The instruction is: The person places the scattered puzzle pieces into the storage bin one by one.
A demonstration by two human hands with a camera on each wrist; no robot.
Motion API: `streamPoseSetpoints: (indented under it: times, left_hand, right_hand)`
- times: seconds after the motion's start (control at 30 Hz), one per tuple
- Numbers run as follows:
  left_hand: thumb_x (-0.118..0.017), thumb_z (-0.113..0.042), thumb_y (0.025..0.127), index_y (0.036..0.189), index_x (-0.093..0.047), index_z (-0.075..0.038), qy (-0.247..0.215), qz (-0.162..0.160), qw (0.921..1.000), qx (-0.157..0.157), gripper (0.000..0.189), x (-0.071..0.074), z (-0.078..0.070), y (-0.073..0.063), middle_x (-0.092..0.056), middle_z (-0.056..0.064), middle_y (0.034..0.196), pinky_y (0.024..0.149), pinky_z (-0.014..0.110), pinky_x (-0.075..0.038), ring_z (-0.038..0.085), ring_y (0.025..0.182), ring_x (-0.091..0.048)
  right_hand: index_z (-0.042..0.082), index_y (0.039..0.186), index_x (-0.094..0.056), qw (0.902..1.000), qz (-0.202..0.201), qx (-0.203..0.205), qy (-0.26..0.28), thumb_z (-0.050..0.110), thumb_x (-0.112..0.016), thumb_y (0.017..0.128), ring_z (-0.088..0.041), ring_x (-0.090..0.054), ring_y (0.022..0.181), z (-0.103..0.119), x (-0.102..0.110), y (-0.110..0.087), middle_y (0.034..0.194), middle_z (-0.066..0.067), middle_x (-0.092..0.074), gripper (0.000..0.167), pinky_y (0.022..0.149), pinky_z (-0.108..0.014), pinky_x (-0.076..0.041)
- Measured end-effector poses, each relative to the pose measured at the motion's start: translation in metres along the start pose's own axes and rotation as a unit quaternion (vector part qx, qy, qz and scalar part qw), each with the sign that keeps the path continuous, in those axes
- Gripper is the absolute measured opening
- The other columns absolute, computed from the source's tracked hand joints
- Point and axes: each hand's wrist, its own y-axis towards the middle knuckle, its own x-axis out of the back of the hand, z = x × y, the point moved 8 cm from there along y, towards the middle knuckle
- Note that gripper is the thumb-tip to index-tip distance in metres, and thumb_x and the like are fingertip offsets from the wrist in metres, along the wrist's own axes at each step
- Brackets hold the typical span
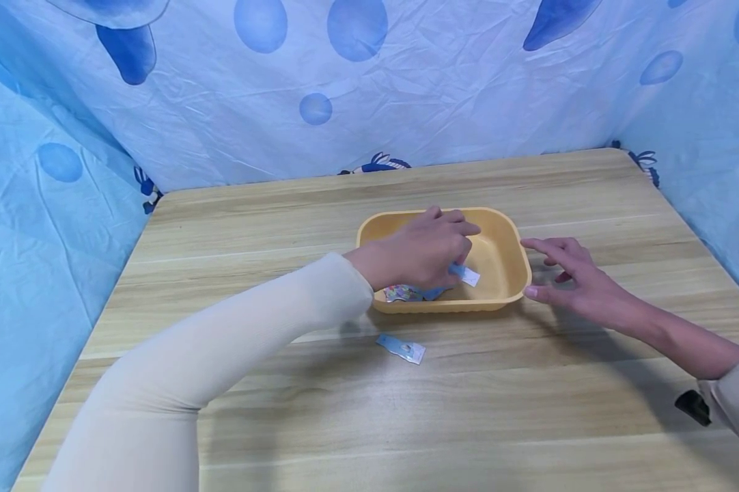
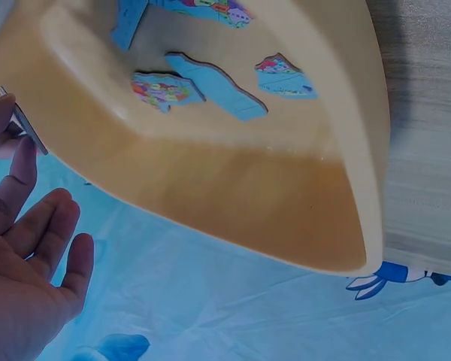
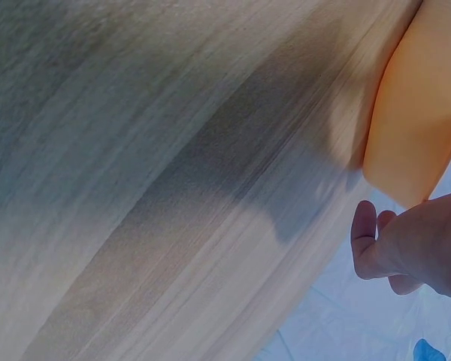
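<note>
A yellow-orange plastic basin (image 1: 498,256) sits on the table. My left hand (image 1: 427,249) is over it, thumb and index finger pinching a thin flat puzzle piece (image 1: 466,275), seen edge-on in the left wrist view, the other fingers loosely bent. Several light-blue puzzle pieces with wavy edges and colourful print, such as this long one (image 2: 216,86), lie on the basin floor. In the head view they are partly hidden under my left hand. My right hand (image 1: 575,277) is at the basin's right end, fingers extended, thumb and index fingertips right at the rim.
One more light-blue piece (image 1: 401,348) lies on the wooden table (image 1: 468,410) in front of the basin. Blue patterned cloth (image 1: 222,109) hangs behind the table and at both sides. A small black object (image 1: 692,407) is at the right sleeve.
</note>
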Motion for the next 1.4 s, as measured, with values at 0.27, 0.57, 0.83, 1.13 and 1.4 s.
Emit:
streamPoseSetpoints:
  times: [0.27, 0.57, 0.83, 1.13, 1.4]
  left_hand:
    - [-0.072, -0.032, 0.085, 0.075, -0.067, -0.017, -0.008, 0.011, 0.9999, 0.008, 0.018, -0.009, 0.003, 0.008, -0.048, 0.002, 0.144, 0.097, 0.042, -0.031, 0.019, 0.127, -0.038]
    - [-0.073, -0.033, 0.083, 0.069, -0.065, -0.018, -0.019, 0.023, 0.9995, 0.007, 0.022, -0.014, 0.001, 0.017, -0.053, 0.000, 0.139, 0.089, 0.036, -0.033, 0.018, 0.120, -0.042]
    - [-0.072, -0.039, 0.085, 0.077, -0.069, -0.018, -0.007, 0.046, 0.9989, -0.003, 0.023, -0.020, -0.003, 0.025, -0.058, -0.009, 0.099, 0.083, 0.033, -0.034, 0.017, 0.099, -0.044]
    - [-0.070, -0.043, 0.085, 0.083, -0.066, -0.017, 0.004, 0.060, 0.9981, 0.010, 0.027, -0.023, -0.002, 0.030, -0.059, -0.009, 0.090, 0.081, 0.031, -0.032, 0.015, 0.095, -0.045]
    - [-0.065, -0.050, 0.087, 0.089, -0.062, -0.017, 0.021, 0.091, 0.9954, 0.022, 0.034, -0.031, -0.004, 0.038, -0.056, -0.007, 0.087, 0.084, 0.032, -0.031, 0.014, 0.095, -0.044]
  right_hand:
    - [0.017, 0.151, -0.031, 0.9999, -0.008, 0.009, 0.004, 0.021, -0.071, 0.088, -0.036, -0.034, 0.116, 0.002, 0.001, -0.002, 0.136, -0.019, -0.031, 0.075, 0.083, -0.044, -0.040]
    - [0.017, 0.151, -0.030, 1.0000, -0.005, 0.005, 0.004, 0.022, -0.072, 0.088, -0.038, -0.033, 0.116, 0.000, 0.000, -0.001, 0.137, -0.020, -0.030, 0.076, 0.082, -0.046, -0.040]
    - [0.018, 0.151, -0.032, 0.9998, -0.013, 0.015, 0.008, 0.021, -0.071, 0.088, -0.035, -0.035, 0.115, 0.003, 0.001, -0.003, 0.137, -0.019, -0.031, 0.074, 0.082, -0.040, -0.040]
    - [0.019, 0.151, -0.032, 0.9997, -0.013, 0.018, 0.011, 0.020, -0.071, 0.088, -0.034, -0.035, 0.115, 0.003, 0.000, -0.002, 0.136, -0.018, -0.032, 0.074, 0.081, -0.038, -0.039]
    - [0.019, 0.150, -0.033, 0.9994, -0.016, 0.027, 0.012, 0.019, -0.071, 0.088, -0.031, -0.035, 0.114, 0.003, 0.000, -0.002, 0.135, -0.017, -0.033, 0.073, 0.080, -0.031, -0.040]
